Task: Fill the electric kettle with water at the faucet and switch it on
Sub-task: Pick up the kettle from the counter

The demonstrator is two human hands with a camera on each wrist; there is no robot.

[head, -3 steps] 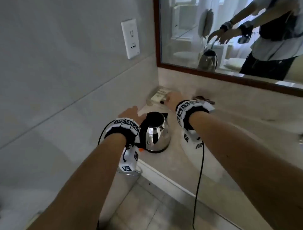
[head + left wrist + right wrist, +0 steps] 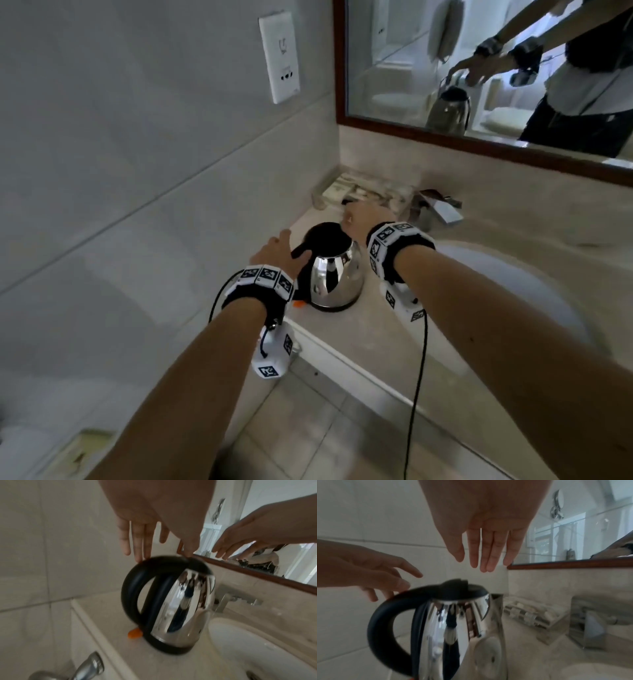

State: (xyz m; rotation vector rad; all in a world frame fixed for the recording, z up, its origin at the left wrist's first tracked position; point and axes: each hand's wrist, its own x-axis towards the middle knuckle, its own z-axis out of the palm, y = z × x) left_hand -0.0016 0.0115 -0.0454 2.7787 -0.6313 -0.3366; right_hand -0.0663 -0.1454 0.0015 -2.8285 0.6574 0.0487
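Observation:
A steel electric kettle (image 2: 334, 274) (image 2: 185, 608) (image 2: 453, 628) with a black lid and loop handle stands on the counter left of the sink. Its orange switch (image 2: 299, 304) (image 2: 134, 634) sticks out at the base. My left hand (image 2: 277, 251) (image 2: 145, 534) (image 2: 376, 574) hovers over the handle with straight fingers. Its fingertips are right at the handle's top and not wrapped round it. My right hand (image 2: 363, 219) (image 2: 484, 555) (image 2: 240, 540) is spread flat above the lid, clear of it. The chrome faucet (image 2: 438, 209) (image 2: 236, 599) sits behind the basin.
The white sink basin (image 2: 513, 274) lies right of the kettle. A tray of toiletries (image 2: 359, 192) (image 2: 530, 615) stands in the back corner. A wall socket (image 2: 279, 56) is on the left wall and a framed mirror (image 2: 479, 68) hangs above the counter. Below the counter edge is tiled floor.
Both hands have come slightly lower toward the kettle. The kettle has not moved.

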